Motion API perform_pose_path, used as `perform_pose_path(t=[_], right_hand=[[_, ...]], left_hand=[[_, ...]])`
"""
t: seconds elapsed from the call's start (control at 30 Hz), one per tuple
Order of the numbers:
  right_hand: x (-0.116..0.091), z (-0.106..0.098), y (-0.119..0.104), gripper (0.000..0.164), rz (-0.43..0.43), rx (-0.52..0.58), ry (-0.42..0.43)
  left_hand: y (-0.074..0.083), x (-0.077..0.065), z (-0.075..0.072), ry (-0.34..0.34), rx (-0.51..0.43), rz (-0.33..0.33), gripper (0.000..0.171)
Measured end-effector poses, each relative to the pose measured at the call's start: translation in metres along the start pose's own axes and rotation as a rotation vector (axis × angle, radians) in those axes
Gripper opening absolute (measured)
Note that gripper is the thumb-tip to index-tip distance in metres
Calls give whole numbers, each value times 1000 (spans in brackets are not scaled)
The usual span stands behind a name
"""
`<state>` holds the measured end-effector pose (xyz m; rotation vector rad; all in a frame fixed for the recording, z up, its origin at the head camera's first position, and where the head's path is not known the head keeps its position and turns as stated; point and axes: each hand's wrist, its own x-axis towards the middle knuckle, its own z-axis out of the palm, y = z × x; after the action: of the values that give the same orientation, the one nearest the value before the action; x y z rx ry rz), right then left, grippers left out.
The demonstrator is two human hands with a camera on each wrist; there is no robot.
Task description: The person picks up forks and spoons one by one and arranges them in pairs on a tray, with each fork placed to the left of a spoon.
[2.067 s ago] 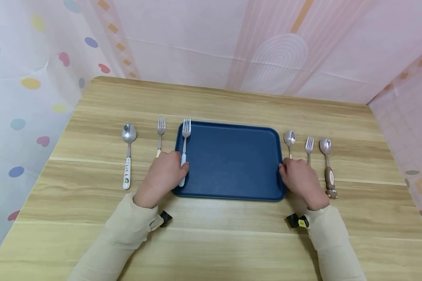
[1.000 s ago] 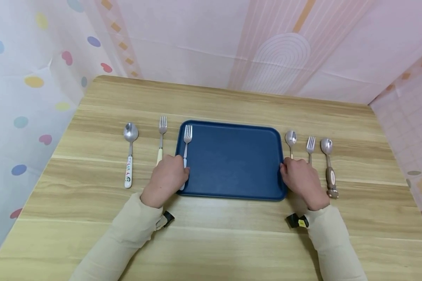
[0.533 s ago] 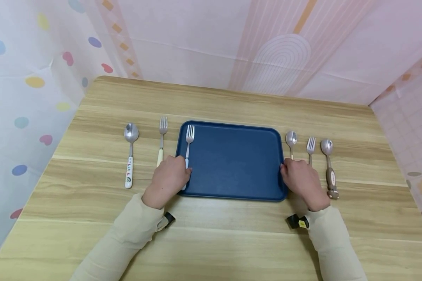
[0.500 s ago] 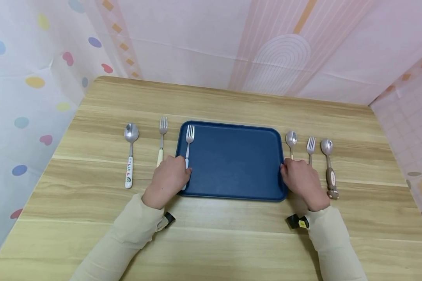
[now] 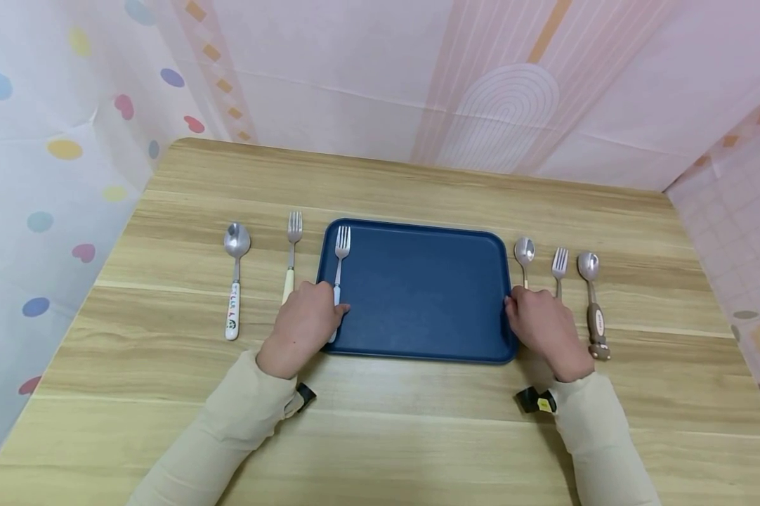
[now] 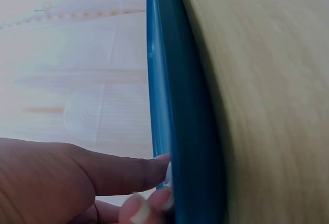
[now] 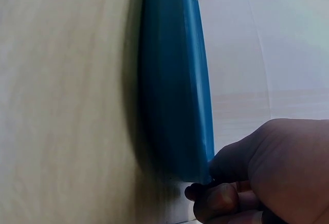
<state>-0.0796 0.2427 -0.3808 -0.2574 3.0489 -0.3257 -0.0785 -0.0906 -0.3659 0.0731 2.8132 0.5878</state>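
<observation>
Since the earliest frame the light-blue-handled fork (image 5: 337,290) has shifted nearer and slightly right, its tines now short of the far rim of the tray (image 5: 427,302); the left hand (image 5: 303,328) has gone with it, thumb now poking farther right. Nearest: pale sleeves (image 5: 228,422) on both arms, with black wrist pieces (image 5: 528,399) beside the cuffs, over a wood-grain table (image 5: 411,436). Left hand over the tray's left rim, fork handle running between thumb on the right and fingers on the left; cannot tell whether they pinch it. Right hand (image 5: 544,328) at the right rim, thumb against the edge and fingers curled below, pinching the tray. Dark blue tray flat on the table between the hands; fork along its left end, tines to the far side. Left of the tray, cream-handled fork (image 5: 289,276), handle partly hidden by the left hand; farther left, white-handled spoon (image 5: 234,284) with printed marks. Right side, in order outward: small spoon (image 5: 525,250) and short fork (image 5: 560,263), lower parts hidden by the right hand, then brown-handled spoon (image 5: 595,310). Farthest: pale patterned cloth (image 5: 355,77) behind the table's far edge.
</observation>
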Motion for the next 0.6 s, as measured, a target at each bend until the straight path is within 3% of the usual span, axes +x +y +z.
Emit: perform_pose_path(t=[0.17, 0.3, 0.43, 0.6], right_hand=[[0, 0, 0, 27, 1, 2, -10], [0, 0, 0, 27, -3, 2, 0], [0, -1, 0, 27, -3, 2, 6], [0, 0, 0, 28, -8, 1, 2]], left_hand=[[-1, -1, -5, 10, -7, 5, 31], [-10, 0, -18, 60, 14, 12, 32], [-27, 2, -38, 106, 11, 10, 30], [-58, 2, -61, 96, -19, -22, 27]])
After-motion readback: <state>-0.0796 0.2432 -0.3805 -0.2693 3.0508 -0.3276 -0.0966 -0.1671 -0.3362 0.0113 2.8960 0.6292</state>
